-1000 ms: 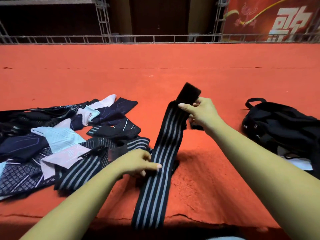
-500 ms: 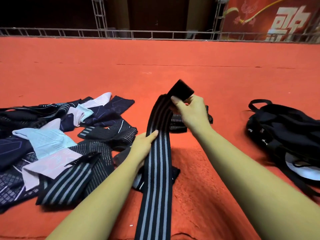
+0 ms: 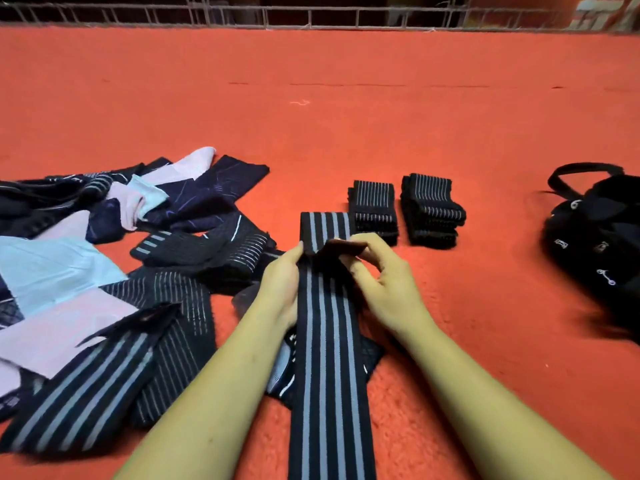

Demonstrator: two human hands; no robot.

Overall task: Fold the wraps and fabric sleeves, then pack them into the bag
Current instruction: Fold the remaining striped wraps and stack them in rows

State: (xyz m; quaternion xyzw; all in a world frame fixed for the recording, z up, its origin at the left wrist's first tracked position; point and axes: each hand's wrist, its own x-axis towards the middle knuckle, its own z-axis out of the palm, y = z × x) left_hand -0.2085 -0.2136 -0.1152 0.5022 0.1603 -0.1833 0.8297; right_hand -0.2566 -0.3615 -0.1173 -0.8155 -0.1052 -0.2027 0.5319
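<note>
Both hands, left hand [image 3: 281, 285] and right hand [image 3: 384, 282], pinch the striped wrap [image 3: 329, 341] on the red carpet [image 3: 346, 116], folding its far end; loose grip risks a skewed, springing fold.

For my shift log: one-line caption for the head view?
Both hands, left hand and right hand, fold a striped wrap beside two folded stacks.

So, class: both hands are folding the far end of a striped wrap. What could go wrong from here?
1. The striped wrap runs long toward the person, so the fold pinched by the left hand and right hand may go crooked.
2. It crosses loose fabric that may drag along.
</note>
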